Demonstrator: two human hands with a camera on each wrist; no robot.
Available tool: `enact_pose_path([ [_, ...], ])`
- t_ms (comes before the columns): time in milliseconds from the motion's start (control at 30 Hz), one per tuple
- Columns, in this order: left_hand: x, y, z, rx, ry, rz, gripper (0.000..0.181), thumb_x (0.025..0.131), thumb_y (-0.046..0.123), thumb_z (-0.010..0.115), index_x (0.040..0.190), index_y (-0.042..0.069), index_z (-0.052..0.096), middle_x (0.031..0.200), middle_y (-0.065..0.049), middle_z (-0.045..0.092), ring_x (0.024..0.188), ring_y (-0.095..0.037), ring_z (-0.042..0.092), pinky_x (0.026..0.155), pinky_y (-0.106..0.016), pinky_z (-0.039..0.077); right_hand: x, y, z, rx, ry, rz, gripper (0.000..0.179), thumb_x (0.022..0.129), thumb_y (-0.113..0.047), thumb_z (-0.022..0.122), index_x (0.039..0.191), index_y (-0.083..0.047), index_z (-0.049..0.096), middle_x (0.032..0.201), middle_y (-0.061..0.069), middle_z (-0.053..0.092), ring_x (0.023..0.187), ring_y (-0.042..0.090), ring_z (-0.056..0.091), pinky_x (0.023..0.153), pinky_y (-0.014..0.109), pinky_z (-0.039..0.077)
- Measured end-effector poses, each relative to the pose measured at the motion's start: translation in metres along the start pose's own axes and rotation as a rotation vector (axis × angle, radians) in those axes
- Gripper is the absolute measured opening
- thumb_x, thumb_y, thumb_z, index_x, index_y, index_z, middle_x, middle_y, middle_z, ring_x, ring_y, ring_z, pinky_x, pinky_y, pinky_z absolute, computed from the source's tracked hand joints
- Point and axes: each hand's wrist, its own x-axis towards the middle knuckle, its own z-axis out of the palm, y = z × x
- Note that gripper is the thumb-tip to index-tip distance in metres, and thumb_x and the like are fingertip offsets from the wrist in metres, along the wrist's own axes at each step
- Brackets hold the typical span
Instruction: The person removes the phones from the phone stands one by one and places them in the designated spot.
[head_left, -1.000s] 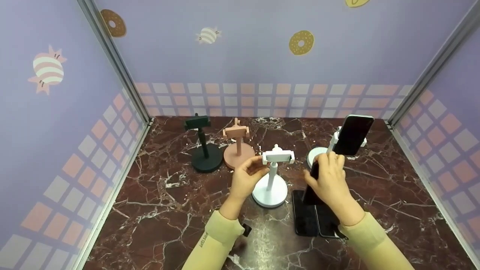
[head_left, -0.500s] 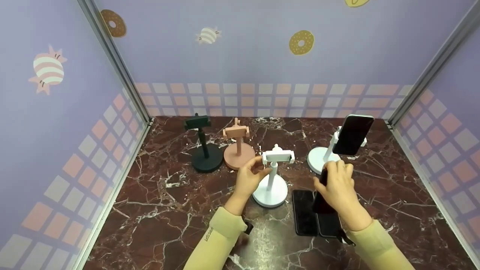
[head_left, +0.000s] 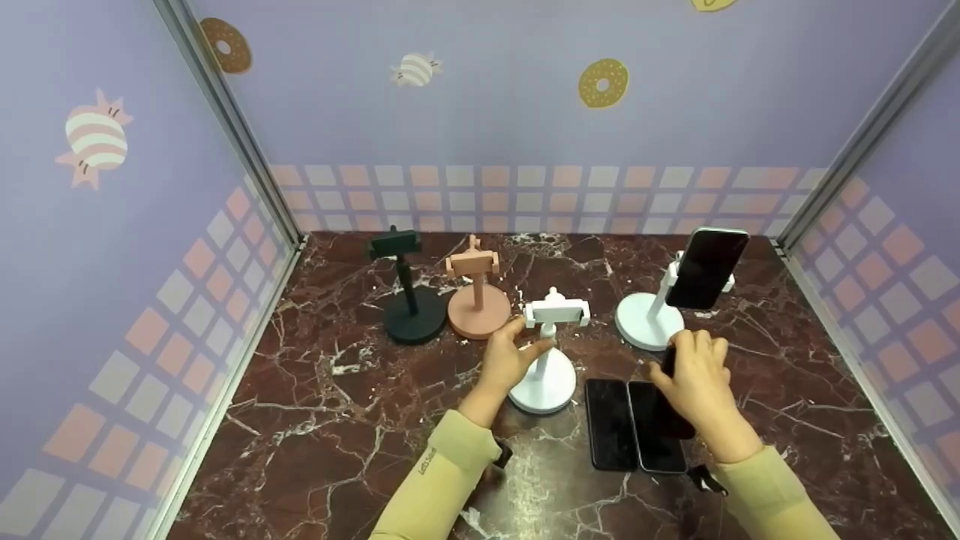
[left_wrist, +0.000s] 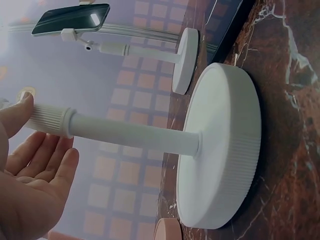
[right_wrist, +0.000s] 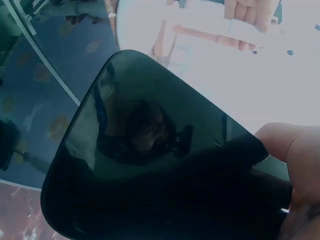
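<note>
The left hand (head_left: 504,364) is at the upper pole of a white phone stand (head_left: 551,390). In the left wrist view, its thumb and fingers go round the ribbed collar (left_wrist: 50,120), while the round base stands on the marbled surface. A smartphone (right_wrist: 150,200) with a dark screen is gripped by the right hand (head_left: 697,375), thumb at one edge. It is tilted up over two black phones lying side by side, the left one (head_left: 611,424) and the right one (head_left: 660,454), which it partly covers in the head view.
Behind the right hand, another white stand (head_left: 645,322) bears an upright phone (head_left: 706,268). A dark green stand (head_left: 414,315) and a pink stand (head_left: 480,311) are at the back left. Patterned purple walls (head_left: 495,120) enclose the marbled table (head_left: 337,435).
The right hand has moved rightward and nearer the wearer with its phone, uncovering more of the two lying phones. The left hand has shifted slightly right along the white stand's pole.
</note>
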Motion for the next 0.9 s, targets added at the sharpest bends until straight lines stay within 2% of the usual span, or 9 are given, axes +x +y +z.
enact_pose_path([
  [133, -0.001, 0.0, 0.003, 0.01, -0.001, 0.004, 0.029, 0.084, 0.014, 0.083, 0.103, -0.005, 0.073, 0.103, -0.022, 0.076, 0.1, -0.037, 0.075, 0.09, -0.039, 0.062, 0.0, 0.009, 0.002, -0.012, -0.024, 0.014, 0.041, 0.084, -0.015, 0.077, 0.109, 0.002, 0.049, 0.106, 0.026, 0.047, 0.102, 0.045, 0.036, 0.057, 0.056, 0.043],
  [333, -0.001, -0.001, 0.007, -0.035, 0.015, 0.038, 0.024, 0.084, 0.007, 0.082, 0.101, -0.008, 0.073, 0.097, -0.025, 0.077, 0.094, -0.04, 0.076, 0.086, -0.041, 0.063, 0.0, 0.026, 0.003, -0.016, -0.062, 0.041, 0.04, 0.084, -0.014, 0.075, 0.11, 0.003, 0.05, 0.112, 0.03, 0.048, 0.106, 0.048, 0.036, 0.062, 0.066, 0.045],
  [533, -0.001, -0.003, 0.007, -0.022, 0.037, 0.064, 0.024, 0.083, 0.008, 0.083, 0.1, -0.007, 0.075, 0.095, -0.023, 0.077, 0.09, -0.038, 0.077, 0.083, -0.04, 0.064, 0.002, 0.045, 0.006, -0.03, -0.114, 0.055, 0.039, 0.083, -0.016, 0.073, 0.107, 0.003, 0.049, 0.11, 0.031, 0.049, 0.108, 0.051, 0.036, 0.064, 0.071, 0.046],
  [733, -0.002, -0.002, 0.007, -0.012, 0.042, 0.06, 0.026, 0.084, 0.011, 0.082, 0.101, -0.007, 0.075, 0.096, -0.023, 0.078, 0.092, -0.037, 0.077, 0.084, -0.036, 0.064, 0.003, 0.063, 0.009, -0.063, -0.209, 0.035, 0.039, 0.082, -0.016, 0.075, 0.106, 0.003, 0.05, 0.107, 0.031, 0.05, 0.109, 0.052, 0.036, 0.065, 0.071, 0.046],
  [900, -0.002, -0.002, 0.007, 0.04, 0.063, 0.086, 0.026, 0.084, 0.015, 0.082, 0.1, -0.006, 0.076, 0.096, -0.021, 0.078, 0.09, -0.034, 0.077, 0.082, -0.032, 0.063, 0.004, 0.076, 0.014, -0.091, -0.323, 0.019, 0.04, 0.081, -0.016, 0.075, 0.106, 0.003, 0.05, 0.105, 0.031, 0.05, 0.106, 0.051, 0.037, 0.064, 0.069, 0.046],
])
